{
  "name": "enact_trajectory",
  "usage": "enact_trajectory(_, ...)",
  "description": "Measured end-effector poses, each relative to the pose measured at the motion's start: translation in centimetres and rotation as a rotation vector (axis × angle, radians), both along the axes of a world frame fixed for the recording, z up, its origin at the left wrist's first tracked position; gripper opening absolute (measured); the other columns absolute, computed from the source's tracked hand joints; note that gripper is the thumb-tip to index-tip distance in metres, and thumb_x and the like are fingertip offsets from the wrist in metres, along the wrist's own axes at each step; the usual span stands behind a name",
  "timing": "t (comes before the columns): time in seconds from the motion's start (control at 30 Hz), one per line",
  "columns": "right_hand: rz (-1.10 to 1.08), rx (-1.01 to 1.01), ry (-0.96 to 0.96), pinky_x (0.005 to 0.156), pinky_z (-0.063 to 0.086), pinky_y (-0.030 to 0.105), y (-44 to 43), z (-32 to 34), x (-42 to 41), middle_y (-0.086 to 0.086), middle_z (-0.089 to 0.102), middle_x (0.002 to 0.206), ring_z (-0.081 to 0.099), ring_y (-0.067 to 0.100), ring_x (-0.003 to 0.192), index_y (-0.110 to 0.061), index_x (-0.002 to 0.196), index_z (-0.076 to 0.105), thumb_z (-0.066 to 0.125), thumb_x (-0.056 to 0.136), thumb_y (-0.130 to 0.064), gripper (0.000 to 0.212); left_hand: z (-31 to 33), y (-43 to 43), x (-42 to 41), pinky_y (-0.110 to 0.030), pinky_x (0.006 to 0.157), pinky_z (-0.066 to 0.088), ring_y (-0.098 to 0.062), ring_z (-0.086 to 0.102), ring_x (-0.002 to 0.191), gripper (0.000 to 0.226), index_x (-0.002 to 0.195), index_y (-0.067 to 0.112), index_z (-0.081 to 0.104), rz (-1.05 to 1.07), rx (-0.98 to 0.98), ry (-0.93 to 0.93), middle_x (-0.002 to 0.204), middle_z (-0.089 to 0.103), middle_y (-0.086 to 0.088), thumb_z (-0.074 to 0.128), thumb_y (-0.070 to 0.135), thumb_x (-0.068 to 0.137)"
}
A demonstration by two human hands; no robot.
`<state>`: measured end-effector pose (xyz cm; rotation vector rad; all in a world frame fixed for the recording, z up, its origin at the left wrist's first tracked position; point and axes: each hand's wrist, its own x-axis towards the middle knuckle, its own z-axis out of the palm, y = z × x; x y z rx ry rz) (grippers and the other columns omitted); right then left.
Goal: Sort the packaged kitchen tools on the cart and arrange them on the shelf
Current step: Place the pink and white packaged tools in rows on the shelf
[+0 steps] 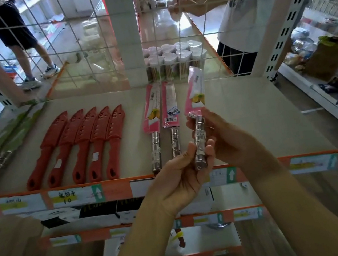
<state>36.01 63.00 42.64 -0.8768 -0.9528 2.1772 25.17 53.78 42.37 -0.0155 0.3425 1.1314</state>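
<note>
Handle of a pink-sleeved knife (199, 140) is gripped by left hand (178, 179) and right hand (229, 140), fingers curled, apparently above the shelf (261, 113).

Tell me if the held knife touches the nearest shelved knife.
Apart. Head view shows bare shelf between the held knife and the nearest shelved knife.

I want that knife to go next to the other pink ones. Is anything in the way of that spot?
Nothing visible is. The pink-packed knife, held by the left hand and right hand, hangs over a bare part of the shelf, just right of the nearest pink pack lying there.
</note>
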Motion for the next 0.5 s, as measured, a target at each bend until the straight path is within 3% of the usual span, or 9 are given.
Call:
enact_trajectory(0.13, 0.007, -0.058, 0.008, 0.044, 0.046, 0.014, -0.1, 0.1, -0.1, -0.005, 0.053, 0.043, 0.048, 0.003, 0.035, -0.008, 0.082, 0.063, 0.050, 0.086, -0.032, 0.027, -0.3, 0.1, -0.1, -0.041, 0.065, 0.060, -0.035, 0.070, 0.071, 0.052, 0.100, -0.022, 0.060, 0.012, -0.023, -0.120, 0.088, 0.068, -0.029, 0.079, -0.016, 0.052)
enact_trajectory(0.23, -0.006, -0.012, -0.039, 0.044, 0.049, 0.015, 0.0, -0.1, -0.4, 0.000, 0.052, 0.049, 0.051, 0.007, 0.038, -0.004, 0.087, 0.059, 0.058, 0.076, -0.025, 0.024, -0.5, 0.2, -0.2, -0.038, 0.063, 0.060, -0.032, 0.070, 0.070, 0.051, 0.095, -0.020, 0.064, 0.042, -0.004, -0.082, 0.089, 0.068, -0.027, 0.082, -0.013, 0.047)
enact_trajectory(0.33, -0.007, 0.066, -0.088, 0.043, 0.050, 0.015, 0.5, 0.2, -0.4, 0.003, 0.064, 0.060, 0.054, 0.008, 0.040, -0.001, 0.083, 0.061, 0.056, 0.081, -0.017, 0.017, -0.7, 0.4, -0.3, -0.035, 0.068, 0.060, -0.027, 0.071, 0.074, 0.050, 0.093, -0.015, 0.068, 0.035, 0.060, 0.025, 0.091, 0.069, -0.023, 0.085, -0.005, 0.047)
enact_trajectory(0.4, -0.006, 0.104, -0.107, 0.042, 0.049, 0.014, 0.7, 0.8, -0.5, 0.004, 0.065, 0.063, 0.054, 0.007, 0.040, 0.000, 0.082, 0.061, 0.053, 0.086, -0.013, 0.016, -0.6, 0.5, -0.4, -0.035, 0.074, 0.059, -0.026, 0.071, 0.079, 0.044, 0.096, -0.011, 0.068, 0.010, 0.090, 0.057, 0.095, 0.070, -0.021, 0.083, 0.000, 0.056)
enact_trajectory(0.5, -0.012, 0.134, -0.146, 0.037, 0.045, 0.014, 1.0, 1.3, -0.5, 0.005, 0.063, 0.059, 0.054, 0.006, 0.035, 0.001, 0.080, 0.059, 0.049, 0.091, -0.009, 0.018, -0.2, 0.8, -0.6, -0.032, 0.073, 0.059, -0.023, 0.072, 0.079, 0.029, 0.096, -0.008, 0.069, 0.012, 0.055, 0.197, 0.093, 0.070, -0.019, 0.062, 0.011, 0.076)
